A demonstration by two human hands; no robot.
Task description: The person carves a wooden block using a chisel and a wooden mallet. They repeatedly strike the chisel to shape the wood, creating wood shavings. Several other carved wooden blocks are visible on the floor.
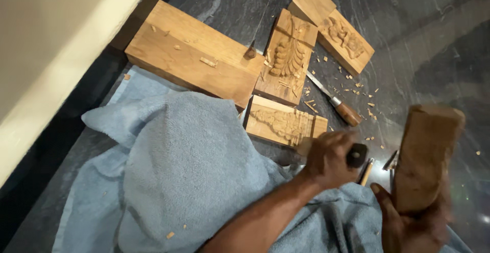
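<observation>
My left hand (pixel 329 158) grips a chisel with a dark handle end (pixel 357 154), its tip at the edge of a small carved wooden panel (pixel 283 123) lying on the dark floor. My right hand (pixel 411 222) holds a thick wooden mallet block (pixel 426 153) raised upright at the right, apart from the chisel. The chisel's blade is hidden behind my left hand.
A large plain wood block (pixel 191 51) lies at upper left. Two more carved panels (pixel 288 56) (pixel 344 38) lie beyond. A loose wooden-handled chisel (pixel 337 102) rests between them amid wood chips. A blue towel (pixel 173 171) covers my lap. Other tools (pixel 366 171) lie near the mallet.
</observation>
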